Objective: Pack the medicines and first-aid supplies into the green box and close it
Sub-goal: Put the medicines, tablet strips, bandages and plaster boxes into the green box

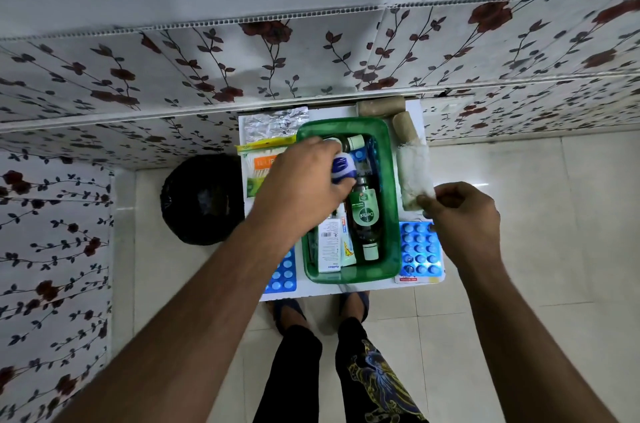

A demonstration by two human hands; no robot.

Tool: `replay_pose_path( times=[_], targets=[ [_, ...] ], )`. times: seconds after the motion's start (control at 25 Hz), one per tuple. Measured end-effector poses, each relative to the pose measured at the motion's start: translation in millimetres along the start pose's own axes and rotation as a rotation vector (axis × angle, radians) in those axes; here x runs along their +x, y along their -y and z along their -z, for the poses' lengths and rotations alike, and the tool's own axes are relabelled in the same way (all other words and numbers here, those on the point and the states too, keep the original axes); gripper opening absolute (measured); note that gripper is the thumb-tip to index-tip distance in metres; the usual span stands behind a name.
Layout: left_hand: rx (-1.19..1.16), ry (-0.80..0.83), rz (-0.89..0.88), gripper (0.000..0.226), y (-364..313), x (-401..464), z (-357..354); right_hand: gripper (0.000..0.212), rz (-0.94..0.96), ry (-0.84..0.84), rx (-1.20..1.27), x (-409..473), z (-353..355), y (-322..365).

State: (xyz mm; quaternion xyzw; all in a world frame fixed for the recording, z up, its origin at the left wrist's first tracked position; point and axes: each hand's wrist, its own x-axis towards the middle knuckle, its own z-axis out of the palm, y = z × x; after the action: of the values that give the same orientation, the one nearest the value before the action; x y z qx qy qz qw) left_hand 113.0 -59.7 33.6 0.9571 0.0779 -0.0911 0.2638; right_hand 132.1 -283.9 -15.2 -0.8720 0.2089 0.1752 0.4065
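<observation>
The green box (391,180) stands open in the middle of a small white table (332,294). Inside lie a Dettol bottle (363,214), a white medicine carton (329,246) and other items. My left hand (301,180) is over the box's left side, shut on a small blue-and-white container (343,166). My right hand (464,211) pinches the near end of a white bandage roll (414,173) lying right of the box. Blue tablet strips lie at the table's near right (420,249) and near left (284,273).
A silver blister strip (273,124) and a cotton-bud packet (256,166) lie left of the box. Two brown bandage rolls (381,107) sit at the far right corner. A black bin (202,197) stands on the floor to the left. A floral wall is behind.
</observation>
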Motion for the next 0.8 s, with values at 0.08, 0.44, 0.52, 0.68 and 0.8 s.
replay_pose_path(
  times=[0.08,0.44,0.52,0.68,0.8],
  targets=[
    [0.063,0.086,0.019,0.030,-9,33,-28,0.011,0.005,-0.009,0.058,-4,4,3],
    [-0.004,0.060,0.012,0.037,-7,48,-42,0.012,-0.055,0.012,0.294,-20,12,31],
    [-0.092,-0.061,0.040,0.027,8,27,-15,0.011,-0.027,0.076,0.321,-34,2,45],
    [-0.293,-0.253,0.222,0.012,50,-13,12,0.020,0.033,0.246,0.152,-49,-55,58],
    [-0.319,-0.231,0.347,0.011,78,-25,1,0.020,0.091,0.273,0.007,-42,-93,58]
  ],
)
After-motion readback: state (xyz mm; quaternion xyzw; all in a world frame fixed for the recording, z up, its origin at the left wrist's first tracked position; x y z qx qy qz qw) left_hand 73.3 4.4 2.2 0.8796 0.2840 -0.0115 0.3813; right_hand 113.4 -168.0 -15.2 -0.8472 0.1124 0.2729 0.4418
